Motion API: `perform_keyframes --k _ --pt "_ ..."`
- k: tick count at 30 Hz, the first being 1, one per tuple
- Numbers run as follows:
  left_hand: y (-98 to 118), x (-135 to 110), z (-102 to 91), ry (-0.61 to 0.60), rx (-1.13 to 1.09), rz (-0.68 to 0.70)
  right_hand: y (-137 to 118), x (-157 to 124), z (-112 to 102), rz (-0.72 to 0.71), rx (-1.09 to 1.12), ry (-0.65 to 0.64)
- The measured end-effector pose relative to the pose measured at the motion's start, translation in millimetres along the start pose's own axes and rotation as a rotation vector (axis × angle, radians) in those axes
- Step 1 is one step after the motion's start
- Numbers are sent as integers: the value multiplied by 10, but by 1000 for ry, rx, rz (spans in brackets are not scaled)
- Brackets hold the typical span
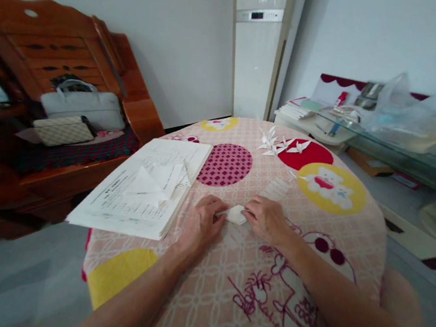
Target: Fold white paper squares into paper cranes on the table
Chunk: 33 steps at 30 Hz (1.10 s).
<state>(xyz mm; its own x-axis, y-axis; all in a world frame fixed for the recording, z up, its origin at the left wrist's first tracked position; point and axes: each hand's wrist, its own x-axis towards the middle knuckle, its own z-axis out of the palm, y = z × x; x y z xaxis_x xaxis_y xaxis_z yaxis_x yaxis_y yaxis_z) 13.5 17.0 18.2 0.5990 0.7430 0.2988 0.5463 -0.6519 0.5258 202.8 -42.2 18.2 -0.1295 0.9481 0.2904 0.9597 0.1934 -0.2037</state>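
Observation:
A small folded piece of white paper (235, 214) lies on the pink patterned tablecloth (223, 305) of a round table. My left hand (201, 224) pinches its left edge with curled fingers. On the paper's right edge my right hand (265, 218) presses with closed fingertips. Both forearms reach in from the bottom of the head view. Several finished white paper cranes (281, 145) sit farther back on the cloth, near a red circle.
A stack of printed sheets (140, 194) with loose folded papers on top lies at the table's left. A wooden bench (73, 125) with bags stands at the back left. A glass table (401, 130) with clutter is at the right, a tall white air conditioner (261, 42) behind.

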Motion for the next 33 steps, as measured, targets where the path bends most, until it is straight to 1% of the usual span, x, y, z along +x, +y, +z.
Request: perform_keyframes --k 1,3,6,14,21,29,33 --pt "-8 1 19 16 20 72 -17 2 1 5 -20 -1" --pt "-10 0 60 -6 35 162 -42 3 0 7 -45 -18" --pt "12 -7 100 -42 43 203 -64 3 -8 14 -52 -52" --pt "-16 -7 126 -58 1 151 -100 17 -7 28 -43 -63" --pt "-32 45 148 -100 -33 84 -103 1 6 12 -45 -48" --pt "35 126 73 -189 -65 30 -90 17 -77 -49 -21 -38" --pt "60 203 54 -234 -77 -9 -1 42 -136 -10 -16 -65"
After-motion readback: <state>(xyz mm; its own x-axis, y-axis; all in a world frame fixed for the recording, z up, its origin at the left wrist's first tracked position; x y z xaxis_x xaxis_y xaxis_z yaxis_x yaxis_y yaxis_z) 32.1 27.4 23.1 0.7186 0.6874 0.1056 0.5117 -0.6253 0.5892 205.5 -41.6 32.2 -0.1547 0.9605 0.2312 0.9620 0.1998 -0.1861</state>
